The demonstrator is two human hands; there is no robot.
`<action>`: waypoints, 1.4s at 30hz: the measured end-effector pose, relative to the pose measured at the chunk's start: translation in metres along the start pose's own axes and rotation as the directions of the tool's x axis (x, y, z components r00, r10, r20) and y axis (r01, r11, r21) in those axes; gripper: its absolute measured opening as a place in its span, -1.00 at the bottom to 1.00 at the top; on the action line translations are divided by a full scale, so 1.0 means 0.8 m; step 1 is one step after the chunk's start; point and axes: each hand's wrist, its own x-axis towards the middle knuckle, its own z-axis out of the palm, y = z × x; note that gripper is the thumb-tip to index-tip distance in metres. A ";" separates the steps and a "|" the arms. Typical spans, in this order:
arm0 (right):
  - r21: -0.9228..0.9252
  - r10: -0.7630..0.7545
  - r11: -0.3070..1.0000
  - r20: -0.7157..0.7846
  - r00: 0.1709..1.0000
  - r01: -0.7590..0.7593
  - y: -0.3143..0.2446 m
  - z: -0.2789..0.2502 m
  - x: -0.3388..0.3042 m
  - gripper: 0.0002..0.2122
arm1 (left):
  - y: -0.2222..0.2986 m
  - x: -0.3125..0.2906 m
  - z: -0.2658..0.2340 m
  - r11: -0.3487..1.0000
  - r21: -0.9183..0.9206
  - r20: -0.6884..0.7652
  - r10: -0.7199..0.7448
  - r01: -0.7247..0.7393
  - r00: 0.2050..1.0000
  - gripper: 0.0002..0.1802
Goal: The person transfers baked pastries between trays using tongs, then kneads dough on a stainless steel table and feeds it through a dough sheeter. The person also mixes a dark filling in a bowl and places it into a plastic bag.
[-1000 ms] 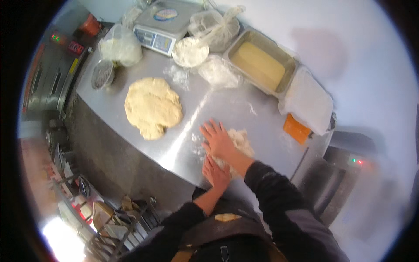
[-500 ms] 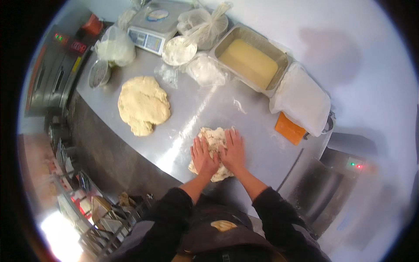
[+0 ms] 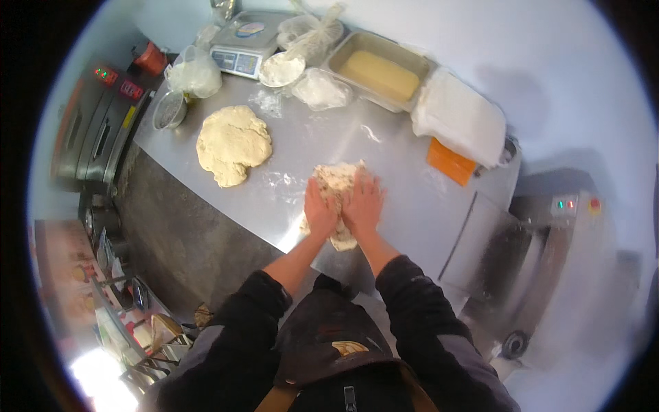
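Observation:
A lumpy, pale dough with brownish bits (image 3: 336,176) lies on the metal table near its front edge. My left hand (image 3: 320,211) presses against its left side, fingers bent around the edge and thumb turned inward. On the other side, my right hand (image 3: 363,204) cups the dough the same way, its fingers pointing away from me. Dough shows between the hands and beyond them, and a flap of it sticks out toward me below the palms. To the left, apart from both hands, rests a larger, smooth yellowish dough (image 3: 234,144).
Along the back of the metal table (image 3: 405,233) stand a scale (image 3: 248,42), a bowl of white powder (image 3: 282,70), plastic bags (image 3: 319,89) and a metal pan with yellowish contents (image 3: 381,75). An orange scraper (image 3: 449,162) lies at right, beside a machine (image 3: 528,254). A glass bowl (image 3: 169,111) sits at left.
Both hands have gone from lying flat on top of the dough to cupping its sides. Hands and dough appear farther up in the picture; the whole view has shifted too.

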 end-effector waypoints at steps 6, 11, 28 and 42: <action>0.253 0.485 0.826 0.138 0.864 -0.504 -0.012 -0.034 -0.009 -0.24 | 0.006 0.055 -0.031 0.892 -0.101 0.159 -0.422 0.440 0.893 -0.18; 0.462 0.433 0.560 0.544 0.718 -0.688 0.027 -0.033 0.013 -0.25 | 0.006 0.069 -0.054 0.763 -0.162 0.521 -0.473 0.626 0.711 -0.24; 0.767 0.613 0.437 0.128 0.779 -0.470 0.192 -0.391 -0.098 -0.42 | 0.343 -0.004 0.004 0.642 -0.712 0.667 0.495 0.283 0.556 -0.54; 0.717 0.750 0.641 -0.512 0.419 -0.272 0.552 -1.051 -0.318 -0.45 | 1.157 -0.398 0.114 0.476 -0.768 0.455 0.876 0.428 -0.159 -0.48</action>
